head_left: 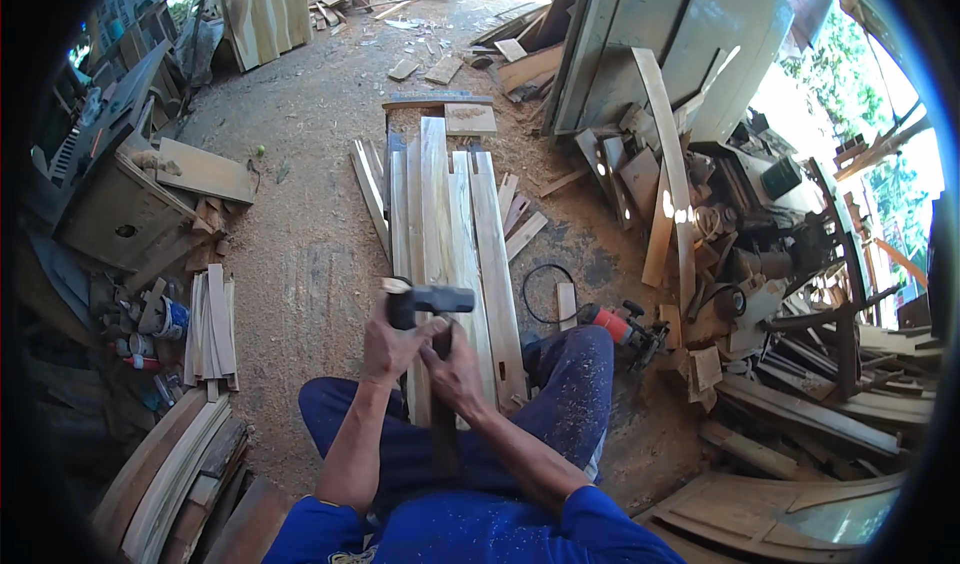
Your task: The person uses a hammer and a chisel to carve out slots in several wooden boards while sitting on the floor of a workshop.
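My left hand [388, 350] is closed just below the dark head of a hammer [445, 300], which is raised over the boards. A pale wooden end sticks up at the head's left side. Close beside it, my right hand [455, 369] wraps round a long, dark, narrow piece [444, 444] that runs down toward my lap; its kind is unclear. The two hands nearly touch. Beneath and ahead of them lie several long planed boards [434, 194], side by side between my bent legs. The right-hand board has a slot [502, 371] cut near its close end.
A red power tool [615, 326] with a black cord lies by my right knee. Stacked slats [211, 326] and a wooden box [130, 209] stand at left. Scrap wood [800, 404] and leaning panels [675, 44] crowd the right. Sawdust covers the floor [310, 224].
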`<move>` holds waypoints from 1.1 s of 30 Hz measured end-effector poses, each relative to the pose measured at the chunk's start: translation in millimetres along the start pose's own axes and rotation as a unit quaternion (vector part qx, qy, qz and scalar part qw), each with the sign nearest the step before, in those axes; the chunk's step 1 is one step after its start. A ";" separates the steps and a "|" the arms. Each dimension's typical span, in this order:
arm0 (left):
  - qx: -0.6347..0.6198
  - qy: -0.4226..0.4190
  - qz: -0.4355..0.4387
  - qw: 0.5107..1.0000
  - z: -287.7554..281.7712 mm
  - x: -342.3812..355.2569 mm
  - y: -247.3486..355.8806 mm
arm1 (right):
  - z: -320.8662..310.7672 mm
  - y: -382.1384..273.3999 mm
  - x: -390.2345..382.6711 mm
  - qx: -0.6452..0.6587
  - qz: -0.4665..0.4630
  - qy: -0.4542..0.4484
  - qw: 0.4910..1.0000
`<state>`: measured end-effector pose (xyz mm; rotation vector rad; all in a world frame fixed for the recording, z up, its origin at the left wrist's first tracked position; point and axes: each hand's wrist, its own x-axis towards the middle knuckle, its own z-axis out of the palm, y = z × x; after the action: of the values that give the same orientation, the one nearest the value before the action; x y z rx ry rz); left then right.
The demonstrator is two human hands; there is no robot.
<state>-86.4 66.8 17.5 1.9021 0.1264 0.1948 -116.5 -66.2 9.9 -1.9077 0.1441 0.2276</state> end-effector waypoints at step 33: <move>0.209 0.151 -0.182 0.949 -114.5 -235.8 -102.4 | -63.2 111.9 100.2 -0.328 0.100 0.013 0.939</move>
<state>-339.3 163.6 -59.0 2.2149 0.7730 0.2173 -37.0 -162.6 -94.6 -2.5645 0.3113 0.4277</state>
